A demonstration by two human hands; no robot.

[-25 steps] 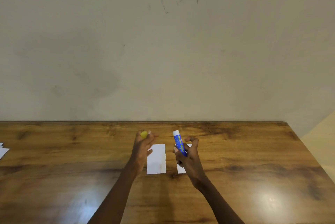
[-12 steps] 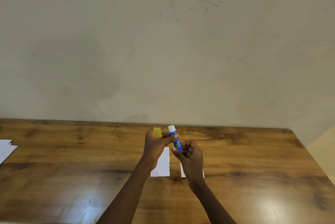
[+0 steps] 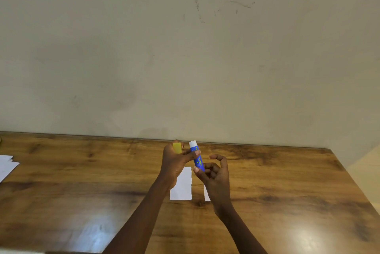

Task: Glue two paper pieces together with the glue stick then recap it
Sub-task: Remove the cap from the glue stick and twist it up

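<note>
At the far left edge of the wooden table [image 3: 82, 181] lie some loose papers [image 3: 6, 166], white and a bit spread out. They are well apart from everything else.

Near the middle, the person's left hand [image 3: 174, 161] is held up over the table. Its fingers are curled round a small yellow cap [image 3: 177, 147] and grip it. The thumb of this hand reaches to the right and presses on the side of the glue stick [image 3: 197, 157].

Under the left hand, flat on the table, lies the first paper piece [image 3: 182, 185]. It is white and tall, and the wrist hides its left corner.

The glue stick is up in the air between the two hands, above the gap between the two pieces. It is blue with a white top, and the top is bare because the cap is off. It stands almost upright, and its top leans a little to the left.

The right hand [image 3: 216, 173] holds the bottom end of the glue stick with its thumb and curled fingers. One finger is lifted and bent above the others.

The second paper piece [image 3: 206, 194] lies just beside the first one. Only a thin white strip of it shows, because the right hand covers the rest.

Behind the table is a plain wall [image 3: 205, 58] with some dark scratch marks.
</note>
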